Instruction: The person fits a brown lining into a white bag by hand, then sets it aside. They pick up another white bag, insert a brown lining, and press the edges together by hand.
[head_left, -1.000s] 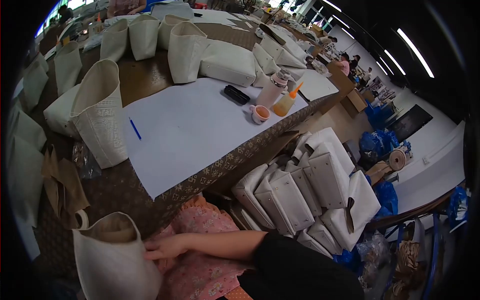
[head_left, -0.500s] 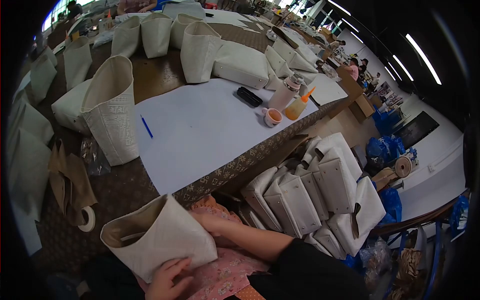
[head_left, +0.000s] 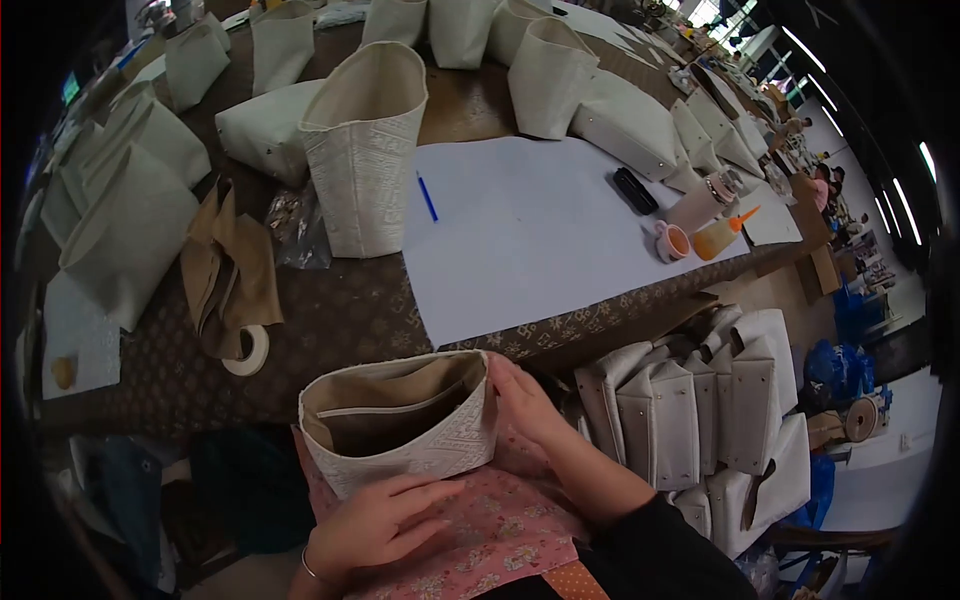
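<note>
An off-white embossed handbag body point(head_left: 410, 455) with a tan lining and an inner zip pocket stands in front of my apron, its mouth facing up toward me. My right hand point(head_left: 525, 400) grips its right end near the rim, the thumb side partly hidden. Low on the near side of the bag, my left hand point(head_left: 385, 525) lies with its fingers stretched out and a little apart, touching or very near the panel. The bag's base is hidden behind my left hand and the apron.
On the patterned table lie a white sheet point(head_left: 530, 235), blue pen point(head_left: 427, 196), black case point(head_left: 635, 190), flask point(head_left: 700, 204), pink cup point(head_left: 672, 242), glue bottle point(head_left: 718, 238), tan pieces point(head_left: 230, 265) and tape roll point(head_left: 247, 352). More bags point(head_left: 365, 150) stand behind; others point(head_left: 700, 410) are stacked right.
The bag has turned and come more upright, so its opening and inner pocket show. My right hand has moved up to its right rim. The view has swung left.
</note>
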